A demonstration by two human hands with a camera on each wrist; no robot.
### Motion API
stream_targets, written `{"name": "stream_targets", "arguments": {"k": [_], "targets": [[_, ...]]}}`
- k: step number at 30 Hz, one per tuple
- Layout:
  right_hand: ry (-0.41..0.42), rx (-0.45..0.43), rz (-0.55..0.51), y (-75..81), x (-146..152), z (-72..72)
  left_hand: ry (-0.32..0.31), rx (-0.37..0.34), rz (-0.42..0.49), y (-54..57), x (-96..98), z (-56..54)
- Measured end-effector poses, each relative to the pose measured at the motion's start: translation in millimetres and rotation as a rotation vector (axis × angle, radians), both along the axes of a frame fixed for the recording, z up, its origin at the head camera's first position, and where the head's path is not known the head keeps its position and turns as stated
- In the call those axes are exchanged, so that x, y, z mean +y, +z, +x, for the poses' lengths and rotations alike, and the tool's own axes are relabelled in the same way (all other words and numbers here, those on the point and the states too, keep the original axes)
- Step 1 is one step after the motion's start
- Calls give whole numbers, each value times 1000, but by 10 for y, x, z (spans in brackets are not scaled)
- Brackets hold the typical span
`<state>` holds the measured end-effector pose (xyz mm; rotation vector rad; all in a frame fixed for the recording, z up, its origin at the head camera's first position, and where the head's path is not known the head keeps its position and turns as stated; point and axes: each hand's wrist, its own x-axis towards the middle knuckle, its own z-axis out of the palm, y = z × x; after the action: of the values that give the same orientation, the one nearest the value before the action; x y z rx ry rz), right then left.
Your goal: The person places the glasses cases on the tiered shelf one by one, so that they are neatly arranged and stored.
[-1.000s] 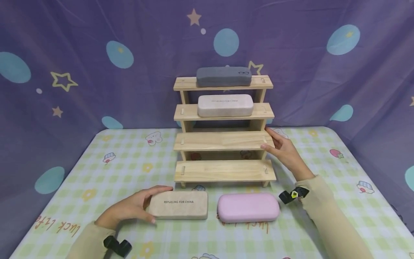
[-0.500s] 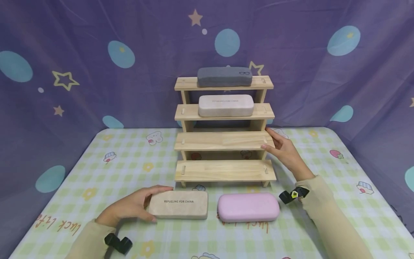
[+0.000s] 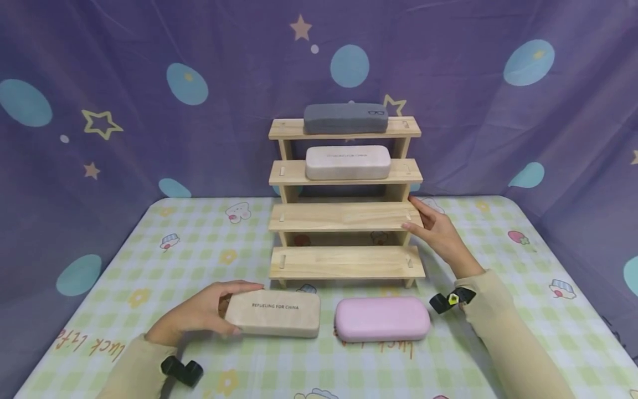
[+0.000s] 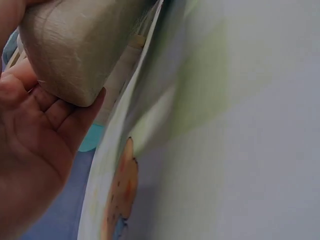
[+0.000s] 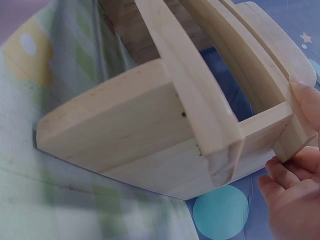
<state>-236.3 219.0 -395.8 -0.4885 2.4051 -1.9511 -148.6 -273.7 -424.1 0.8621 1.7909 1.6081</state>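
My left hand [image 3: 201, 311] grips the left end of a beige glasses case [image 3: 279, 315] lettered "REFUELING FOR CHINA", thumb at the near side and fingers at the far side. That end is tipped up a little; whether the right end touches the cloth I cannot tell. In the left wrist view the end of the case [image 4: 75, 55] sits against the fingers [image 4: 75, 117]. With my right hand [image 3: 438, 233] I hold the right end of the second-lowest step of a wooden stepped rack [image 3: 344, 263]; the right wrist view shows the thumb on top of the board and fingers beneath.
A pink glasses case [image 3: 382, 320] lies to the right of the beige one. On the rack's top step rests a grey case [image 3: 344, 118], and a pale case [image 3: 348, 163] is one step below. A checked cloth [image 3: 199, 266] covers the table; a purple curtain [image 3: 239, 138] hangs behind.
The beige case's left end has risen slightly with my left hand, and its lettered top now slants down to the right. My right hand stays on the rack.
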Motion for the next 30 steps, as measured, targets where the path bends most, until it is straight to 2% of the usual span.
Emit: {"name": "stream_targets", "arguments": {"k": [4, 9, 14, 21, 23, 30], "targets": [[2, 5, 0, -9, -1, -13, 37, -3, -17, 60, -4, 6], [-4, 4, 13, 9, 5, -14, 91, 52, -46, 135, -16, 2], [-10, 1, 23, 24, 13, -9, 85, 112, -49, 219, 1, -30], [-9, 4, 11, 3, 22, -16, 65, 415, -143, 364, 117, -161], [-5, 8, 0, -1, 18, -13, 59, 444, -139, 396, 152, -198], [1, 12, -6, -2, 11, 1, 75, 436, -103, 486, 233, -268]]}}
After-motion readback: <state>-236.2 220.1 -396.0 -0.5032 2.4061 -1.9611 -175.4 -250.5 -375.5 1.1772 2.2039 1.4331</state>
